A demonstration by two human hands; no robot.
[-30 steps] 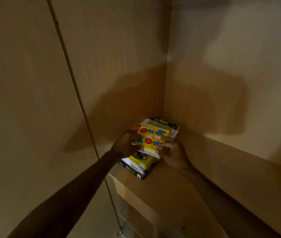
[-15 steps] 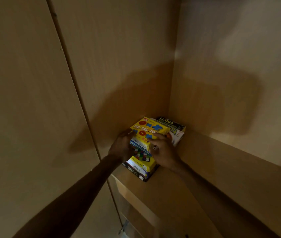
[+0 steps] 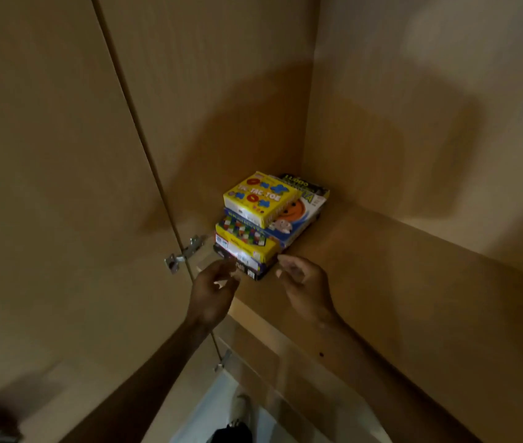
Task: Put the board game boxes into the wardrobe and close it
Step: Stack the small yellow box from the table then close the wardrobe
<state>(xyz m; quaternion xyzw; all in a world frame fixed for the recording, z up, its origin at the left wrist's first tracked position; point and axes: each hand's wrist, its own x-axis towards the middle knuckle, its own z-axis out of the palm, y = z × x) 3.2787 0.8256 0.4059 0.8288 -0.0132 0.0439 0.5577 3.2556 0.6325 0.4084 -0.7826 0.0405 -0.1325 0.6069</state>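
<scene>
at the bottom of the frame a pale floor strip shows between the door and the cabinet body, with a dark blurred shape at its lower edge. two bare forearms rise from there toward the centre. the left hand sits just left of centre, fingers loosely curled and spread, grasping nothing; its fingertips are just beside the near corner of the lowest box, and blur hides whether they touch. the right hand is just right of it, also loose and empty, clear of the boxes. past the hands, the stack of board game boxes rests on the wardrobe shelf, pushed toward the back left corner. a yellow tic tac toe box lies on top, with a white and blue box and a dark ludo box showing behind and under it. left of the stack a metal hinge joins the open wardrobe door, which fills the left of the frame. the back panel and the side wall close the upper frame.
</scene>
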